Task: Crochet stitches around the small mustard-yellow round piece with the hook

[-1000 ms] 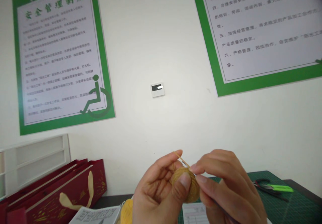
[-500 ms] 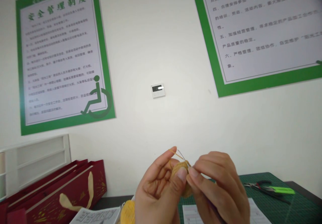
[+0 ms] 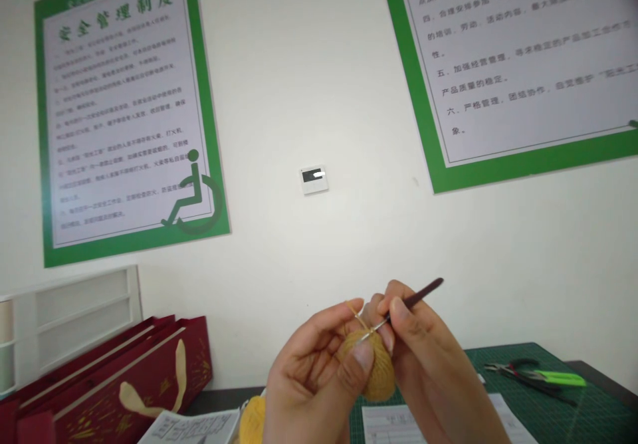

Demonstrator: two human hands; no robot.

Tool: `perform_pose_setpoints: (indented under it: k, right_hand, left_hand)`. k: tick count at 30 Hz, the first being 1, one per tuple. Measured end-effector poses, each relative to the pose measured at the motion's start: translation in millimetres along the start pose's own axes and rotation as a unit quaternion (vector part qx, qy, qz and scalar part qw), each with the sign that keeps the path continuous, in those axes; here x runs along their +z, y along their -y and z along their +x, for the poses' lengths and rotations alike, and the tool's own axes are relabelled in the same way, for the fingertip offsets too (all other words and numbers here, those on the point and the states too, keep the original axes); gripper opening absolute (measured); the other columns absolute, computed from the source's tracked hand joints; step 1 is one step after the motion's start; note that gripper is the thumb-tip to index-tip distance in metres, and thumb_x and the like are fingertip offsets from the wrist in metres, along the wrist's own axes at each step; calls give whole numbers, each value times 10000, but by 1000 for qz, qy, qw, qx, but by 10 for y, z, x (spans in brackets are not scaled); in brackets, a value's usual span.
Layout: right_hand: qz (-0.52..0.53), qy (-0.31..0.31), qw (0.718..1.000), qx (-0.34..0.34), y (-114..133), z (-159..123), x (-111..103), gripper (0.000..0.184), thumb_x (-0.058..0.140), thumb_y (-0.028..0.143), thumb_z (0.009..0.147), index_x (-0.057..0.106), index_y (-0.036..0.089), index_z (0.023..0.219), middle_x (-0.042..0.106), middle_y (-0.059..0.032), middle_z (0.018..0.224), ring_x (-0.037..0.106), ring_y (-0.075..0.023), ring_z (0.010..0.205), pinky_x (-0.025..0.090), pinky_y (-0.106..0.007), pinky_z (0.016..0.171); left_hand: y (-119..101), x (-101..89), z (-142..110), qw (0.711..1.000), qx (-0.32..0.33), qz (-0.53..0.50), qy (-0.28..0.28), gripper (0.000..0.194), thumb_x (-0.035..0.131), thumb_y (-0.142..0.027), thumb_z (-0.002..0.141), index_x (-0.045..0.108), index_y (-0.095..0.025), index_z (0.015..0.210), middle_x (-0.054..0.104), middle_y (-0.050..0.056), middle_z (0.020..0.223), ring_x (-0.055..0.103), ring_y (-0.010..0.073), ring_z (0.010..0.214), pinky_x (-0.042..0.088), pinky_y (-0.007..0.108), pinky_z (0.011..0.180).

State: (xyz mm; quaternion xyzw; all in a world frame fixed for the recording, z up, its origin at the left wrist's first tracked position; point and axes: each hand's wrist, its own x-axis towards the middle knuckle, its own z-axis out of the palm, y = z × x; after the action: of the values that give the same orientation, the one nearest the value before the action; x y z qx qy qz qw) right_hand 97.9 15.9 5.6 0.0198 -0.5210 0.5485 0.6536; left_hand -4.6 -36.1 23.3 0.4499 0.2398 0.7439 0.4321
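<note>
My left hand [image 3: 314, 381] pinches a small round piece of mustard-yellow crochet work [image 3: 373, 364] between thumb and fingers, with a yellow strand looped over the forefinger. My right hand [image 3: 433, 371] grips a dark crochet hook [image 3: 416, 298]; its metal tip is at the top edge of the yellow piece and its handle points up to the right. Both hands are held up in front of the wall, above the table.
A yellow yarn ball [image 3: 252, 421] lies by printed sheets [image 3: 192, 427] on the table. Green-handled pliers [image 3: 538, 372] rest on a green cutting mat [image 3: 578, 404]. Red gift bags [image 3: 114, 381] and a white rack [image 3: 70, 318] stand left. Green-framed posters hang on the wall [image 3: 319, 85].
My right hand has turned, so the hook's dark handle now sticks up to the right. The yellow piece shows more fully below my left thumb.
</note>
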Motion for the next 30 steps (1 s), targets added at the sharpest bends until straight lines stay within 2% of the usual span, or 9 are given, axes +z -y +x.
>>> perform_pose_setpoints:
  k: [4, 8, 10, 12, 16, 18, 24, 27, 30]
  right_hand:
    - [-160, 5, 965, -208, -43, 5, -56, 56, 600, 277, 951, 611, 260, 899, 590, 16, 766, 563, -132, 701, 492, -270, 622]
    - [-457, -16, 718, -525, 56, -17, -134, 309, 696, -5, 776, 706, 208, 1000, 689, -28, 784, 624, -158, 727, 552, -300, 623]
    - [-494, -38, 644, -583, 81, -28, -140, 311, 713, -16, 757, 716, 190, 990, 695, -32, 750, 625, -164, 699, 563, -312, 594]
    - [-463, -40, 666, -584, 58, -33, -115, 254, 671, 37, 831, 708, 203, 1019, 678, -22, 710, 623, -171, 672, 564, -339, 578]
    - [-263, -38, 854, -446, -50, -36, -6, 92, 590, 224, 959, 668, 256, 996, 628, -2, 694, 592, -174, 643, 531, -380, 601]
    - [-156, -55, 911, -377, -70, -50, 38, 75, 563, 267, 982, 635, 259, 961, 595, 7, 691, 564, -164, 644, 489, -349, 593]
    - [-4, -53, 981, -188, 40, -107, 30, 258, 421, 330, 1032, 578, 234, 853, 473, 19, 646, 456, -140, 620, 397, -294, 589]
    - [65, -12, 997, -44, 66, -90, 25, 300, 446, 393, 1023, 565, 225, 805, 461, 27, 633, 439, -127, 618, 400, -270, 596]
    - [20, -2, 999, -48, 26, -55, 27, 239, 545, 414, 987, 612, 233, 845, 569, 7, 768, 541, -131, 732, 466, -275, 695]
  left_hand:
    - [8, 26, -19, 1000, 21, 7, -15, 354, 955, -201, 569, 857, -238, 907, 759, 47, 741, 687, 154, 703, 559, 210, 670]
    - [9, 58, -39, 1000, 8, -8, -5, 378, 945, -177, 587, 854, -241, 949, 745, 42, 733, 670, 138, 650, 537, 197, 600]
    - [1, 54, -46, 999, -25, -28, 26, 398, 942, -170, 593, 851, -244, 973, 733, 37, 727, 663, 130, 637, 524, 198, 590]
    - [-14, 26, -45, 994, -76, -51, 53, 412, 937, -172, 601, 846, -232, 998, 730, 44, 767, 666, 135, 681, 526, 211, 638]
    - [-65, -63, -7, 977, -172, -87, 95, 421, 909, -159, 626, 833, -196, 1039, 749, 74, 873, 686, 150, 773, 545, 246, 773]
    - [-92, -96, 23, 971, -182, -101, 115, 401, 894, -136, 639, 833, -177, 1033, 748, 67, 843, 692, 139, 745, 549, 237, 770]
    - [-118, -113, 56, 962, -198, -115, 148, 349, 905, -129, 614, 838, -134, 956, 750, 67, 791, 706, 137, 718, 550, 201, 712]
    - [-86, -77, 28, 984, -122, -53, 118, 315, 917, -171, 624, 847, -193, 930, 804, 94, 890, 732, 206, 866, 564, 256, 798]
    - [-36, -28, 2, 998, -16, 10, 56, 296, 931, -195, 622, 851, -239, 904, 824, 81, 938, 738, 225, 932, 564, 247, 809]
